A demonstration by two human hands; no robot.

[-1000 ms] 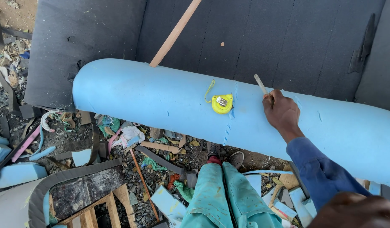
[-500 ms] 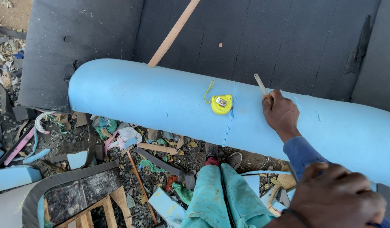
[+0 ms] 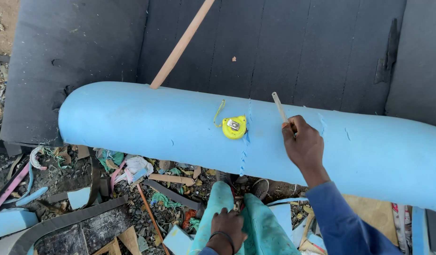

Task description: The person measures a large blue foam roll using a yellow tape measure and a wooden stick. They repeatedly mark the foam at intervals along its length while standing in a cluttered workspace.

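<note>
Across the middle of the view lies a long roll of light blue foam, resting against a dark grey padded panel behind it; below it the ground is strewn with foam offcuts, wood scraps and strips; a pale wooden stick leans on the panel, its lower end meeting the roll; the right hand rests on the foam, fingers closed around a thin flat blade pointing up; the left hand sits loosely curled on a teal-clad knee, holding nothing; a yellow tape measure lies on the roll beside a jagged cut line, near the right hand.
</note>
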